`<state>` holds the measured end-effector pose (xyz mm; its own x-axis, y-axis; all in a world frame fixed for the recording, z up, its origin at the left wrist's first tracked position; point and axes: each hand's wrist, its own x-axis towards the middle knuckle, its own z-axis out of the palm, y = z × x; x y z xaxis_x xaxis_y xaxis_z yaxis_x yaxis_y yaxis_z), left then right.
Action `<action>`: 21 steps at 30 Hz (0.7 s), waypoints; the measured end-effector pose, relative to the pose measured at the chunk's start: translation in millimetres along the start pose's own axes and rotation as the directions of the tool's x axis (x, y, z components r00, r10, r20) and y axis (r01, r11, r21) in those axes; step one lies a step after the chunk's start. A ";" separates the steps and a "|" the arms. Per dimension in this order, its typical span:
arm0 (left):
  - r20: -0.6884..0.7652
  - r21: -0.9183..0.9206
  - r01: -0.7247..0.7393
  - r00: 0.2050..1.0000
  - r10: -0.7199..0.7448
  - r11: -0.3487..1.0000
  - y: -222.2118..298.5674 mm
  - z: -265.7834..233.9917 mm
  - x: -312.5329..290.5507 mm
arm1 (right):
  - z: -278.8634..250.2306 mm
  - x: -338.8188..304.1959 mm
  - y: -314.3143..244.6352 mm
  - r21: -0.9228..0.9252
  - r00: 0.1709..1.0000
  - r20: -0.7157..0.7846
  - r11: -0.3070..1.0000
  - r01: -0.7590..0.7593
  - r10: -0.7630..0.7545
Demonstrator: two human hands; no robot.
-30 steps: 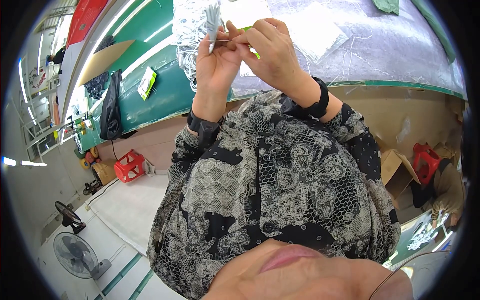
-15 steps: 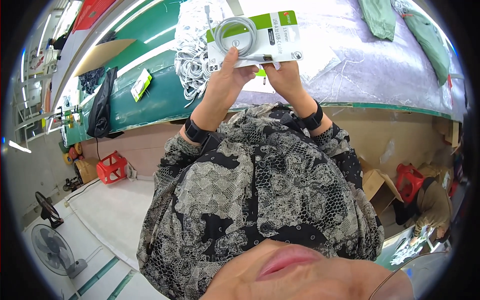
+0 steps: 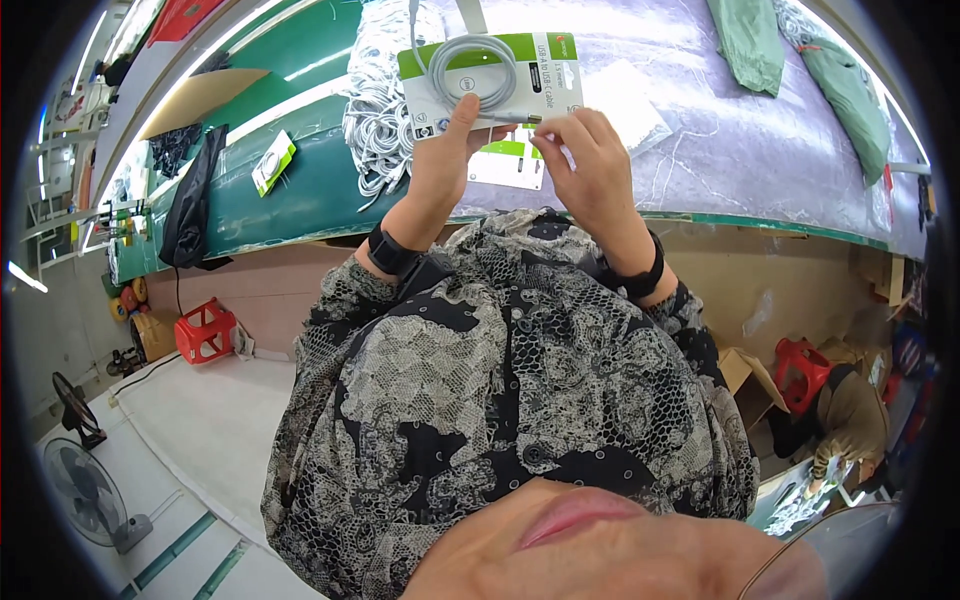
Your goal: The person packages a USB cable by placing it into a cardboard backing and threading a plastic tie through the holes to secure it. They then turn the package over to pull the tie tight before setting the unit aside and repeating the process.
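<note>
Card (image 3: 490, 85) with the coiled cable lies at twelve o'clock; I see left hand (image 3: 445, 165) grasping it, right hand (image 3: 590, 160) pinching its plug end.

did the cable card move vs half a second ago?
Cannot tell. The cable card looks about as near the pile of white cables as before, both hands on it, but the head camera itself shifted.

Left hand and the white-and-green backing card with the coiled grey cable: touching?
Touching. The head view shows the left hand with its thumb pressed flat on the white-and-green backing card, just under the coiled grey cable; no gap shows.
</note>
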<state>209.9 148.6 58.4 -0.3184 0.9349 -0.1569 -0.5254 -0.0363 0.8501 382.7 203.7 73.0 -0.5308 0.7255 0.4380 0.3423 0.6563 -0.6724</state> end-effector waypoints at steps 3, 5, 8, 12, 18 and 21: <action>0.018 -0.007 -0.003 1.000 0.003 1.000 -7.4 6.8 -4.2 | -3.2 10.8 -12.3 -0.149 0.968 -0.149 0.972 0.179 -0.201; 0.028 -0.008 -0.007 1.000 0.007 1.000 -6.7 8.6 -5.4 | 0.3 19.2 -13.4 -0.226 0.949 -0.166 0.947 0.230 -0.270; 0.083 0.004 -0.013 0.996 0.013 1.000 -3.2 11.7 -9.4 | 0.9 16.9 -7.8 -0.215 0.957 -0.124 0.949 0.232 -0.262; 0.112 -0.048 0.006 0.994 0.000 0.999 -1.6 10.0 -14.7 | 0.2 16.2 -5.2 -0.205 0.957 -0.074 0.944 0.259 -0.279; 0.057 -0.014 -0.042 0.997 0.042 0.999 4.8 11.9 -16.5 | 3.6 18.3 -5.7 -0.174 0.948 -0.051 0.938 0.301 -0.314; 0.015 -0.027 -0.076 0.997 0.077 0.997 9.3 16.7 -19.5 | 4.6 14.0 -11.7 -0.235 0.918 -0.224 0.932 0.276 -0.328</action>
<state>224.4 135.9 77.8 -0.3457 0.9346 -0.0837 -0.5208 -0.1169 0.8457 367.7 205.3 84.3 -0.4262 0.4968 0.7560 0.3547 0.8606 -0.3656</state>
